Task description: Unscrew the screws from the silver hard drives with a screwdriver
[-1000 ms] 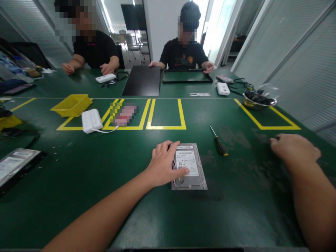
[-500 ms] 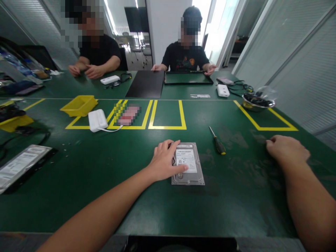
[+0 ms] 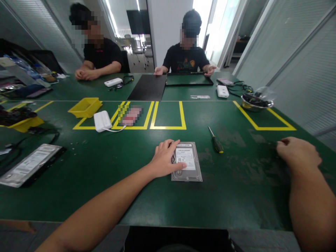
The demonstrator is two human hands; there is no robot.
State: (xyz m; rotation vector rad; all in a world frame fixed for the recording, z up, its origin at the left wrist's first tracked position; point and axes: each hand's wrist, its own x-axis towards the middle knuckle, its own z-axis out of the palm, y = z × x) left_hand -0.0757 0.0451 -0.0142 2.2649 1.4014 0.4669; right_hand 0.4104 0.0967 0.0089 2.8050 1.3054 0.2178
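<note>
A silver hard drive [image 3: 191,173] with a white label lies flat on the green table in front of me. My left hand [image 3: 166,159] holds it at its left side, the thumb across the label and the index finger reaching to the top edge. The other fingers are bent beside the drive. Farther right, my right hand [image 3: 299,152] rests closed on the table, and whatever its fingers may hold is hidden. Between the drive and that hand lies a screwdriver [image 3: 215,140] with a dark handle and yellow end.
A second drive [image 3: 31,164] lies at left, near yellow bins [image 3: 85,107]. A white power bank [image 3: 102,121] is cabled to a phone [image 3: 132,116]. At right stands a metal bowl [image 3: 256,104] of dark parts. Across the table sit two people, one holding a black frame [image 3: 190,84].
My right hand has slid a little to the right. My left hand stays on the hard drive. The view has shifted slightly, and the person at far left has brought their hands together.
</note>
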